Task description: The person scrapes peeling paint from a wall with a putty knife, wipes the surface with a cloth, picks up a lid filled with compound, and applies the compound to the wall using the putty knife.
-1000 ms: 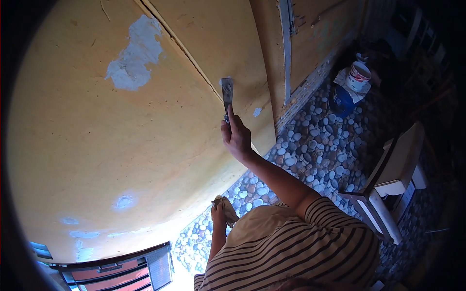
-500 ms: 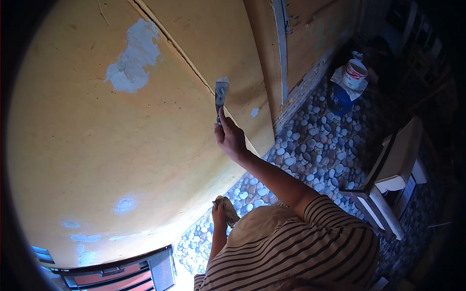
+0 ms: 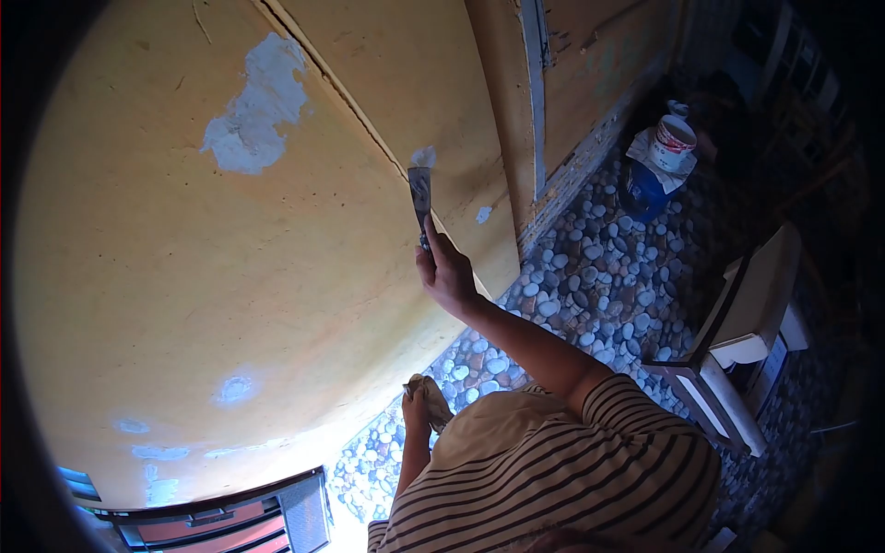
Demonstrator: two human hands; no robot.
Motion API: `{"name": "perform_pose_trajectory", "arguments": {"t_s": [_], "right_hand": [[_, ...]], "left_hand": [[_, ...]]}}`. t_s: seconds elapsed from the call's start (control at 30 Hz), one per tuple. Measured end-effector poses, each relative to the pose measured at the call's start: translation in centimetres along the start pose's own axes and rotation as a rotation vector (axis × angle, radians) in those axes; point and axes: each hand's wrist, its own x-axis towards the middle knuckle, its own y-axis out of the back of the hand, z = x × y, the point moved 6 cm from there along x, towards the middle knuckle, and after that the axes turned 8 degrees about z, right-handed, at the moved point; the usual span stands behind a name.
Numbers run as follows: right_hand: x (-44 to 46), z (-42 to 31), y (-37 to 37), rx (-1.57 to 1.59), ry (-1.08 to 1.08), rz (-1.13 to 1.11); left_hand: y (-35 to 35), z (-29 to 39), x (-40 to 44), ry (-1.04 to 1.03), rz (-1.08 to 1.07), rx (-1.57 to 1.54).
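Note:
My right hand (image 3: pixel 450 278) grips a putty knife (image 3: pixel 420 191) with a broad grey blade, one finger stretched along it. The blade's edge lies just below a small white filler patch (image 3: pixel 423 158) on the yellow wall (image 3: pixel 304 304); whether it touches the wall I cannot tell. Lower down, near my body, my left hand (image 3: pixel 417 411) is closed around a crumpled light-coloured packet or cloth (image 3: pixel 438 403). A larger white patch (image 3: pixel 258 106) sits up and to the left, beside a long raised seam (image 3: pixel 346 97) in the wall.
A white and red tub (image 3: pixel 674 138) stands on a blue bucket (image 3: pixel 647 192) at the right. A wooden chair with a pale seat (image 3: pixel 751 304) stands on the pebble-patterned floor (image 3: pixel 590 286). A dark-framed opening with red slats (image 3: pixel 212 525) is at lower left.
The putty knife and my right hand have moved slightly down the wall, leaving a white smear visible above the blade. My left hand stays about the same.

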Motion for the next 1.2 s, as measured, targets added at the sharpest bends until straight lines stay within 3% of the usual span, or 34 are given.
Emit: {"name": "perform_pose_trajectory", "arguments": {"t_s": [0.27,0.4,0.53,0.6,1.03,1.2], "right_hand": [[2.0,2.1,-1.1,-0.036,-0.047,0.080],[-2.1,2.0,-1.9,-0.038,-0.044,-0.011],[-0.6,3.4,-1.9,-0.049,-0.074,-0.019],[0.6,3.3,-1.8,-0.049,0.001,0.070],[-0.8,4.6,-0.6,-0.118,0.031,-0.074],[1.2,3.6,-0.6,-0.139,0.061,-0.021]], "left_hand": [[0.4,-1.3,0.6,0.035,-0.018,-0.033],[0.4,-1.6,0.4,0.028,0.007,-0.005],[1.4,-2.5,1.0,0.018,0.029,0.009],[1.7,-3.1,1.1,0.030,0.030,-0.002],[1.0,-2.3,0.2,0.047,0.053,-0.071],[0.7,-2.3,0.4,0.051,0.046,0.004]]}}
